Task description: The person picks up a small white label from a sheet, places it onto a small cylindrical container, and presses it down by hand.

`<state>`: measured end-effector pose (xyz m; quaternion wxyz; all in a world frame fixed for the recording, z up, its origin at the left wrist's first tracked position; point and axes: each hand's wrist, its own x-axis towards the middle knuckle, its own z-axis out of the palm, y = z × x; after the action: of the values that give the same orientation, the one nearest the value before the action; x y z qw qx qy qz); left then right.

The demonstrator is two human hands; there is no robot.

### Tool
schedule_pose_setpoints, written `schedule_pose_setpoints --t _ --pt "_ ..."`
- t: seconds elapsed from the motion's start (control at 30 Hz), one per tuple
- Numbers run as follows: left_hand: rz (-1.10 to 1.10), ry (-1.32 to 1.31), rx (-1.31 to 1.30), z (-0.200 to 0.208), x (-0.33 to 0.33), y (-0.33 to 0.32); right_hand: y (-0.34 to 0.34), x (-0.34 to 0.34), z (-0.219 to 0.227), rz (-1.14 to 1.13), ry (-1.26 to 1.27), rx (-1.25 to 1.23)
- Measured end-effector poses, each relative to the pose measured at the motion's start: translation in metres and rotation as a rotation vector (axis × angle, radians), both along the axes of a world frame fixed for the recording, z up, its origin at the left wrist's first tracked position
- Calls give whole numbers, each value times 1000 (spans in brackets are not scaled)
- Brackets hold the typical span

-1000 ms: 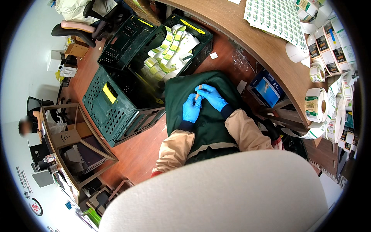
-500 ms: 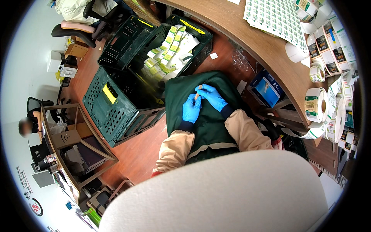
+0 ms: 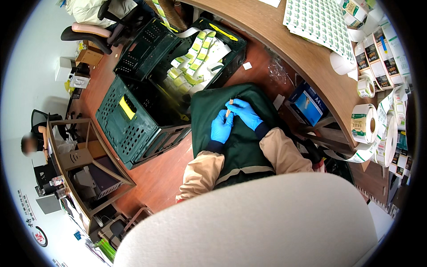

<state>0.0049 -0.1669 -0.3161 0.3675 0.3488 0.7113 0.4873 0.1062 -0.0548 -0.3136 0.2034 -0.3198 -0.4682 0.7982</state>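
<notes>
A: Anything in the hands right now, or just hovering?

B: Definitely holding something. Seeing a small brown piece (image 3: 229, 110) pinched between 2 sets of blue-gloved fingertips, out over dark green cloth (image 3: 209, 101) across the lap. Left hand (image 3: 221, 127) closed on the lower end, right hand (image 3: 247, 114) closed nearer the top.

A: Getting anywhere with it?

B: Somewhere mid-handling, at a guess. Not set down yet, so not looking done. Too small to make out any change to it, so can't tell how much is left.

A: And around it?

B: Got a dark green crate (image 3: 235, 58) up ahead, label strips (image 3: 195, 55) already heaped inside. Another crate (image 3: 115, 116) over to the left. To the right, a wooden tabletop (image 3: 307, 53) with a label sheet (image 3: 318, 26) and a label roll (image 3: 359, 121) near the edge, plus a blue box (image 3: 307, 104) underneath. No contact with any of that.
</notes>
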Motion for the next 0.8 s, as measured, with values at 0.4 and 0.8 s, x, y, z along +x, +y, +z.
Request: schedule_pose_setpoints --t 0.4,0.8 --pt "-4 38 -21 3 1 -1 -1 1 2 -12 -35 142" --pt "-14 26 -20 0 -1 0 2 1 -3 18 -11 104"
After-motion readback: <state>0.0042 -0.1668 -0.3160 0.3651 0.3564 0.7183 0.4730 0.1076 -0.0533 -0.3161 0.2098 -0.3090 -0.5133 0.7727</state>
